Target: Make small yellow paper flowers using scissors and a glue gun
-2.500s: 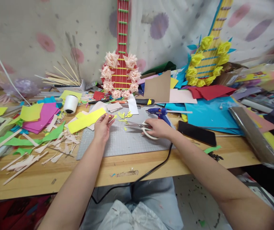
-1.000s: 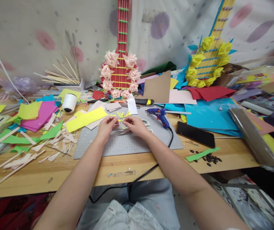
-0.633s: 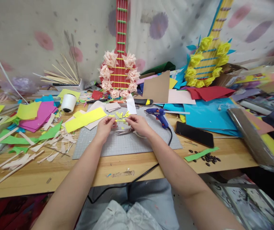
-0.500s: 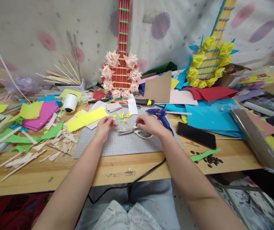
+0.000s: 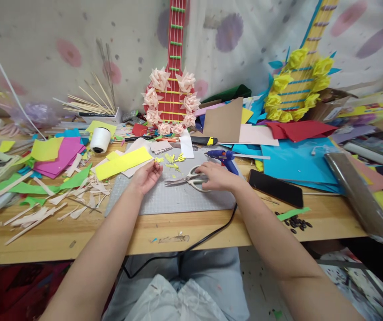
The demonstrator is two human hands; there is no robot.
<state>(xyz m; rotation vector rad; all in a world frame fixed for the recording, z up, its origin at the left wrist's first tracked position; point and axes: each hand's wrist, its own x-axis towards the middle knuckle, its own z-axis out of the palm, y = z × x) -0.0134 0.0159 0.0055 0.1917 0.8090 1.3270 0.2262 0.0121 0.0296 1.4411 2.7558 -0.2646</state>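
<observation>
My left hand (image 5: 146, 177) is turned partly palm-up at the mat's left side. Its thumb and finger pinch a small yellow paper piece (image 5: 158, 161), mostly hidden by the fingertips. The scissors (image 5: 182, 181) lie on the grey cutting mat (image 5: 164, 201), blades pointing left and slightly apart. Over their pale handles is my right hand (image 5: 220, 177), its fingers curled round the loops. Small yellow paper cuttings (image 5: 174, 161) lie on the mat between the hands. Beside my left hand lies a yellow paper strip (image 5: 123, 163).
Behind the mat stands a red paper guitar (image 5: 171, 104) with pink flowers. A blue glue gun (image 5: 224, 157) and a black phone (image 5: 274, 188) lie at the right. Paper scraps (image 5: 39, 223) cover the left side. A black cable (image 5: 207, 242) crosses the table's front edge.
My right hand has shifted right and down onto the scissors' handles. My left hand has rolled more palm-up, still pinching the yellow piece. The view has shifted slightly.
</observation>
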